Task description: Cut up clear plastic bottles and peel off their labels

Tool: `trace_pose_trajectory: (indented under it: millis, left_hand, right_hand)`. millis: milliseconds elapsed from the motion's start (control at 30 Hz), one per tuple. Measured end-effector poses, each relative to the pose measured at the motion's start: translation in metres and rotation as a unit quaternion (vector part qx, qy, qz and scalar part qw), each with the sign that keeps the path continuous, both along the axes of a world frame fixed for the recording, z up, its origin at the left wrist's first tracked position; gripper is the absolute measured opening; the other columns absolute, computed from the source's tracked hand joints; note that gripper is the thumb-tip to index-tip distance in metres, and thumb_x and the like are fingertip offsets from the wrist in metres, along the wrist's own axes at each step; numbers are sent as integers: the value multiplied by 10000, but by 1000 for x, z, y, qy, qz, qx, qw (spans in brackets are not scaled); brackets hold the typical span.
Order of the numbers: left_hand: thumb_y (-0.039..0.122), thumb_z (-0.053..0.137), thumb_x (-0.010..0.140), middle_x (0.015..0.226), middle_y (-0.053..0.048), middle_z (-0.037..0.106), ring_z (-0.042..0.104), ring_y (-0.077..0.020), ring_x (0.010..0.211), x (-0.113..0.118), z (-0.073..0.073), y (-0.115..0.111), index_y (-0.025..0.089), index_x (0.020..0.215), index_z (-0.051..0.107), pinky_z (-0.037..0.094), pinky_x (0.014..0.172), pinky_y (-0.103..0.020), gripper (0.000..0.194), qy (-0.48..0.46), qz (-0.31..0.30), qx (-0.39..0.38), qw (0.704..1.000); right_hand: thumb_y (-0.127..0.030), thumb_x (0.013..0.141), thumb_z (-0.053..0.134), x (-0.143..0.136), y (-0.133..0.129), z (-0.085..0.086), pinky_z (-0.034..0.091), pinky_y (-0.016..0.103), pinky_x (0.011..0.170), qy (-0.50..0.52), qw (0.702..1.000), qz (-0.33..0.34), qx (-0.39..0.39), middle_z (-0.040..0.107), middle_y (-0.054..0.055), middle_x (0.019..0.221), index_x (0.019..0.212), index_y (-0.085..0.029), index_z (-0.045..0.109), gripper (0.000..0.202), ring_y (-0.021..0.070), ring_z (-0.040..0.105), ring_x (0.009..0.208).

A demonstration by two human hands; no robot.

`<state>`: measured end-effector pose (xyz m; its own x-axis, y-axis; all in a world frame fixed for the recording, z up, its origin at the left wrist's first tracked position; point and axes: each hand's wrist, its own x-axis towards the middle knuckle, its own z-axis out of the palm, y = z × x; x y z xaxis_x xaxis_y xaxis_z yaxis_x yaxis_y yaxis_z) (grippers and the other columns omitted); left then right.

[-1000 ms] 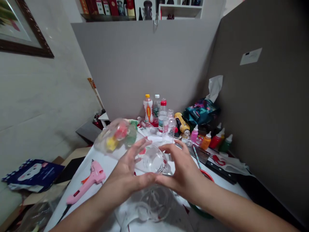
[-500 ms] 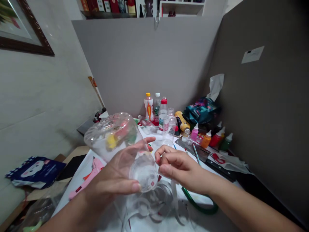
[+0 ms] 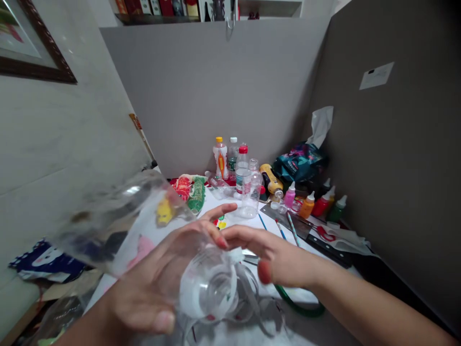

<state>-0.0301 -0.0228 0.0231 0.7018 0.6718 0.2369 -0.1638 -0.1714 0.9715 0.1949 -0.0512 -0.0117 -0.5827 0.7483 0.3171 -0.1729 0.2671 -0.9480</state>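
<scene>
My left hand is wrapped round a clear plastic bottle, its round end turned towards me. A wide, motion-smeared sheet of clear plastic spreads left beyond that hand; whether it belongs to the same bottle I cannot tell. My right hand reaches over the bottle's right side, fingers bent near the left fingertips and thumb held apart. Its fingertips are partly hidden. Curled clear plastic strips lie beneath on the white table surface. Close to the right forearm is a green loop, possibly scissor handles.
Several bottles stand at the back. Paint bottles, a knife and red-handled scissors lie right, with thin brushes. Left is a blurred pink tool. Grey panels enclose the back and right.
The large clear plastic has swung left and down, uncovering red and green pieces behind it. The bottle end has tipped lower left. My right thumb has come away from the fingers.
</scene>
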Motion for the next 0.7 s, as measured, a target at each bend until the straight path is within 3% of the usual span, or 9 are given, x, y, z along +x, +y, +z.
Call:
trace_pose_trajectory:
  millis: [100, 167, 200, 267, 333, 400, 567, 633, 700]
  left_hand:
    - [490, 810, 664, 1497, -46, 490, 421, -436, 1387, 5, -7, 4, 400, 1283, 630, 450, 1034, -573, 651, 5, -45, -54, 997]
    - [467, 800, 685, 1499, -61, 490, 421, -410, 1390, 9, -13, 8, 390, 1332, 581, 422, 1070, -565, 688, 23, 18, -58, 998]
    - [443, 811, 680, 1488, -65, 502, 372, -394, 1425, 11, -16, 9, 382, 1345, 566, 369, 1118, -562, 711, 39, 63, -47, 996]
    - [400, 836, 665, 1479, -67, 513, 313, -377, 1460, 15, -20, 9, 366, 1339, 564, 293, 1168, -559, 727, 70, 129, -30, 989]
    - [404, 840, 667, 1462, -77, 531, 363, -398, 1427, 17, -20, 6, 335, 1279, 606, 316, 1149, -574, 659, 89, 140, -30, 986]
    - [416, 834, 679, 1418, -84, 568, 435, -404, 1374, 17, -18, 2, 299, 1172, 661, 333, 1136, -573, 535, 99, 140, -12, 985]
    - [379, 838, 686, 1365, -59, 611, 489, -380, 1326, 14, -6, -6, 321, 1144, 682, 317, 1139, -569, 487, 101, 195, 11, 975]
    - [402, 846, 648, 1358, -47, 616, 498, -391, 1319, 11, -4, -5, 321, 1084, 716, 385, 1099, -543, 462, 70, 157, -9, 985]
    - [496, 827, 613, 1373, -36, 607, 455, -418, 1360, 6, -5, -2, 326, 1041, 736, 491, 994, -510, 470, 13, 87, -30, 996]
  right_hand:
    - [-454, 718, 833, -9, -15, 6, 468, 403, 1007, -70, 994, -85, -5, 676, 47, 1192, 1207, -258, 606, 574, 259, 621, 1137]
    - [-415, 714, 835, -12, -18, 4, 513, 389, 928, -96, 975, -197, 37, 687, 54, 1141, 1181, -243, 589, 555, 250, 652, 1051]
    - [-431, 703, 841, -14, -17, 1, 521, 405, 901, -118, 954, -262, 89, 686, 74, 1126, 1178, -225, 575, 582, 262, 655, 1027]
    - [-493, 700, 837, -15, -13, -9, 513, 483, 879, -184, 881, -366, 237, 695, 113, 1046, 1156, -188, 553, 618, 296, 667, 954]
    - [-548, 769, 771, -15, -9, -17, 488, 559, 891, -230, 809, -402, 363, 707, 101, 889, 1099, -170, 541, 552, 283, 683, 806]
    - [-539, 856, 694, -15, -6, -22, 458, 572, 964, -223, 788, -396, 416, 706, 59, 787, 980, -192, 531, 403, 237, 689, 725]
    - [-281, 1012, 511, -10, -10, -8, 340, 537, 1119, -228, 844, -294, 387, 726, 100, 981, 768, -204, 536, 257, 209, 673, 1049]
    - [-237, 992, 532, -5, -11, 1, 313, 520, 1142, -199, 893, -245, 320, 729, 91, 1036, 798, -201, 608, 211, 196, 674, 1040]
    - [-273, 970, 569, 3, -8, 7, 361, 477, 1116, -130, 952, -182, 211, 756, 54, 958, 766, -209, 645, 227, 179, 699, 932]
